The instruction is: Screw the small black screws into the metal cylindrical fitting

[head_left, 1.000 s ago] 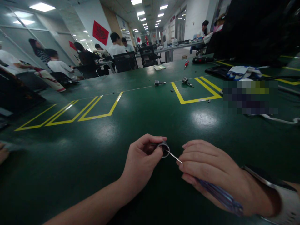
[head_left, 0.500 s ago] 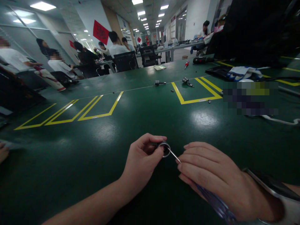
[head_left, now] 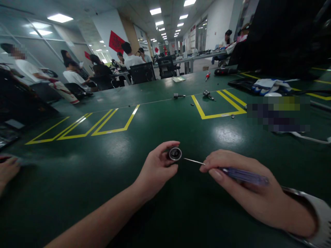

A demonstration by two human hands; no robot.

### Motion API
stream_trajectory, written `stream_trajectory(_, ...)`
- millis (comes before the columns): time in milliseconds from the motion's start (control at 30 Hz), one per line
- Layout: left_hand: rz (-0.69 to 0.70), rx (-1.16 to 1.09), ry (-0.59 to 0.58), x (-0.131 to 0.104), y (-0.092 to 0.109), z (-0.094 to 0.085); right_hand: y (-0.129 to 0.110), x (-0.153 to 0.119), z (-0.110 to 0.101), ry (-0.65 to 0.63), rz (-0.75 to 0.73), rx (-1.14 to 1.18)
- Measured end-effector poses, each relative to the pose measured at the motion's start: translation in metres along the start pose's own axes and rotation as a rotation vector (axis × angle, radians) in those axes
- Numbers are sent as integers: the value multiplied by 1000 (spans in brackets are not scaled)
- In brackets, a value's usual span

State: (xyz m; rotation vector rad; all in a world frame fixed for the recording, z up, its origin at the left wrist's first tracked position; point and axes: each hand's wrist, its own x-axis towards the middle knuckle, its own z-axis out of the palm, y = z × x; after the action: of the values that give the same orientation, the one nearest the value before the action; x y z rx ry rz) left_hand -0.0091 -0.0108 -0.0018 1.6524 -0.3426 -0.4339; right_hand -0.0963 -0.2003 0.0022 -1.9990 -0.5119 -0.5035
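Observation:
In the head view my left hand is closed around a small round metal part, its open, dark end facing me. Some inner pieces show inside the rim, too small to make out. To the right, my right hand grips a screwdriver by its clear purple handle. The thin shaft points left, and its tip stops a little short of the metal part, apart from it. Both hands are raised over the green table.
Metal fittings with thin shafts lie near yellow tape. Farther back are a red-handled tool and a black tool. Gloves and a white cable lie right. Another person's hand rests at the left edge.
The screwdriver tip has come out of the metal part and moved right. My right hand has turned, showing the handle and thumb. My left thumb has lifted off the part's opening.

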Motion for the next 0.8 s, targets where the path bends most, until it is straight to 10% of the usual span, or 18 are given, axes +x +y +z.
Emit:
stream_trajectory(333,418,733,114,60,-8,-38,21,45,-2,-79,381,343)
stream_trajectory(533,377,670,154,80,-16,-32,30,59,11,86,468,704)
stream_trajectory(800,413,656,85,73,-22,-27,40,42,16,-57,460,657)
